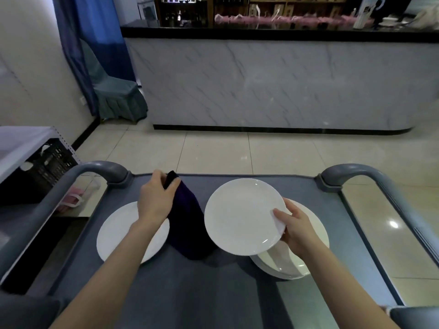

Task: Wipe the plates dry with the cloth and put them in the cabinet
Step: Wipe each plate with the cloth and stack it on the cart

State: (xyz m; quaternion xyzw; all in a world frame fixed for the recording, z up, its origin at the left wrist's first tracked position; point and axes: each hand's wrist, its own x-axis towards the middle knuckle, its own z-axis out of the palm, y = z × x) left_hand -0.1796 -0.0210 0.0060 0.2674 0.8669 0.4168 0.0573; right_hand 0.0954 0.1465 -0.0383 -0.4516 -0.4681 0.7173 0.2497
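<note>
My right hand (295, 227) grips the near right rim of a white plate (242, 214), thumb on top, and holds it tilted above the cart. Under it sits a stack of white plates (306, 262) on the right of the cart top. My left hand (155, 198) pinches the top of a dark purple cloth (187, 226), which hangs down to the cart surface between the plates. Another white plate (121, 233) lies flat on the left, partly covered by my left forearm.
The plates rest on a grey service cart (213, 293) with curved handles at the far left (102, 168) and far right (351, 172). A black crate (47, 162) sits on a shelf to the left. A marble-fronted counter (273, 81) stands across the tiled floor.
</note>
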